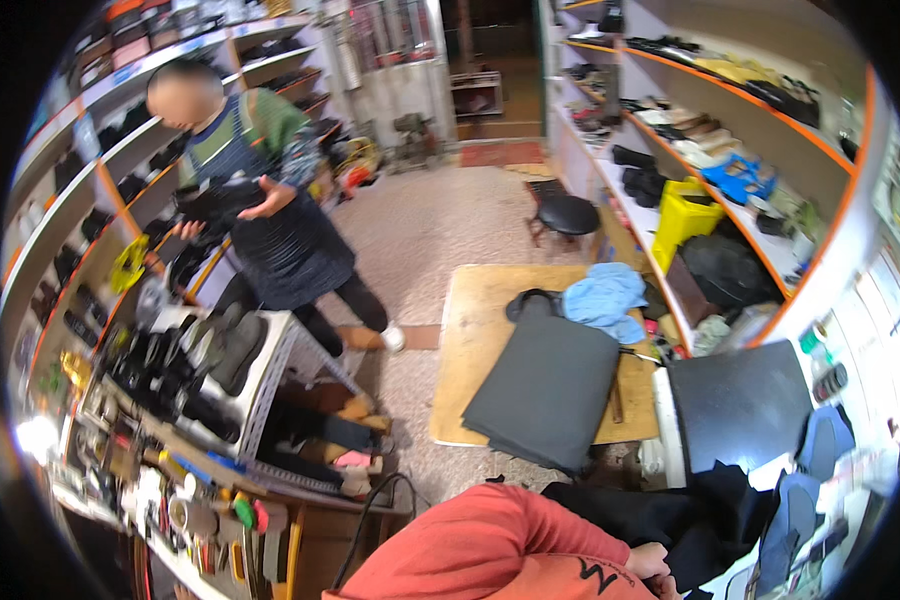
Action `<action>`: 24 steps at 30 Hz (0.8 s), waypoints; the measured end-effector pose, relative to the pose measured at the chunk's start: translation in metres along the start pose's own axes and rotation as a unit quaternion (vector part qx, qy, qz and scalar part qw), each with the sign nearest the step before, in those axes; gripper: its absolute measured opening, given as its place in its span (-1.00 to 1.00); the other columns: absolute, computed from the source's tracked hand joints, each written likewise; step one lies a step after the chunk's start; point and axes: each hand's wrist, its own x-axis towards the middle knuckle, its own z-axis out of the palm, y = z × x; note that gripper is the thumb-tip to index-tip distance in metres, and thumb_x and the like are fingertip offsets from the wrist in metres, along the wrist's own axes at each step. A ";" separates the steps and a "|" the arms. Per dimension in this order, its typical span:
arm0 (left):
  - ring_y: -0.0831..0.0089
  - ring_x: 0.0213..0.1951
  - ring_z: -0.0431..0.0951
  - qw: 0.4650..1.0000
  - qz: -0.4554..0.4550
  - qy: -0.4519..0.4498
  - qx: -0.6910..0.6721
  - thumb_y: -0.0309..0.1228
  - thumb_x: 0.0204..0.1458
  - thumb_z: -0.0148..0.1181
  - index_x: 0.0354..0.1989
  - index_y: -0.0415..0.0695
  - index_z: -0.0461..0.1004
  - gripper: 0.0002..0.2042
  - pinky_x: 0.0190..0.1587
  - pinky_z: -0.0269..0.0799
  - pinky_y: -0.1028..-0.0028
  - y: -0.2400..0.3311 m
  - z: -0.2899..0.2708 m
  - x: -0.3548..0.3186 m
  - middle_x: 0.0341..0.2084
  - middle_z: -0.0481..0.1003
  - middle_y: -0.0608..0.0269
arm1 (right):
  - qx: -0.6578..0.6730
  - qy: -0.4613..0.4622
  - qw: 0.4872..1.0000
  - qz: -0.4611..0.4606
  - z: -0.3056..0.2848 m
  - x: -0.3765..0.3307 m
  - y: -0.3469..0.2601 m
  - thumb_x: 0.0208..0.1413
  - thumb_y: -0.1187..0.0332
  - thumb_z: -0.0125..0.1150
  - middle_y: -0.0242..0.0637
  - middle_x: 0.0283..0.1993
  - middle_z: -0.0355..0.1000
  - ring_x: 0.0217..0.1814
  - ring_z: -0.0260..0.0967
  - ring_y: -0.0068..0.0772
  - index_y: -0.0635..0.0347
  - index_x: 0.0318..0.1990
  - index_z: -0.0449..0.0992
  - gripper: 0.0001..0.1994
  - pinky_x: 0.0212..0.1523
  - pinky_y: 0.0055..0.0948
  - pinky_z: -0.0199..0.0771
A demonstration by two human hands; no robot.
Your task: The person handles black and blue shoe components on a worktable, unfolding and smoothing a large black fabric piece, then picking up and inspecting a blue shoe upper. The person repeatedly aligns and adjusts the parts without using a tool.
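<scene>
1. The person's own arms come in at the lower edge in orange-red sleeves (500, 545); only one hand (650, 562) shows, by its knuckles — it looks to be the right one.
2. That hand rests against a heap of black cloth (690, 520) lying on the white desk (670, 440) at the desk's near edge. The fingers curl toward the cloth, yet whether the grip is clenched on it I cannot tell.
3. The left hand is out of sight.
4. Just beyond the cloth a dark flat board (740, 400) lies on the same desk.
5. Farther off stands a low wooden desk (470, 330) — a folded grey sheet (550, 390) overhangs its near edge, and a light blue rag (605, 298) sits at its far edge.
6. At the left another person in a dark apron (280, 240) stands by the shoe shelves (80, 230), holding a black shoe (215, 200).
</scene>
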 end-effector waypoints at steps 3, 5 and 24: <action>0.10 -0.45 0.59 1.000 0.019 -0.005 0.003 -0.10 0.11 0.20 -0.47 -0.38 0.56 -0.54 -0.35 0.46 0.17 0.058 -0.036 -0.038 -0.56 0.55 -0.13 | -0.053 0.044 0.995 -0.067 -0.012 -0.014 -0.010 0.25 0.44 0.17 -0.05 -0.12 0.58 -0.11 0.50 -0.38 0.28 0.04 0.52 -0.76 -0.06 -0.43 0.52; 0.22 -0.54 0.54 0.998 0.062 -0.014 0.012 -0.05 0.10 0.24 -0.58 -0.38 0.54 -0.48 -0.44 0.43 0.18 0.107 -0.062 -0.047 -0.64 0.50 -0.10 | -0.153 0.135 0.970 -0.136 -0.029 -0.019 -0.017 -0.04 0.32 0.48 -0.09 -0.43 0.53 -0.45 0.55 -0.09 0.24 -0.21 0.52 -0.69 -0.41 -0.27 0.53; 0.23 -0.31 0.61 0.939 0.308 -0.098 0.116 -0.58 -0.02 0.30 -0.28 -0.26 0.60 -0.88 -0.17 0.50 0.39 0.146 -0.146 -0.112 -0.35 0.59 0.14 | -0.197 0.042 0.978 0.056 -0.017 -0.142 -0.011 0.07 0.20 0.25 -0.33 -0.34 0.51 -0.34 0.54 -0.10 0.01 -0.20 0.51 -0.81 -0.42 -0.14 0.53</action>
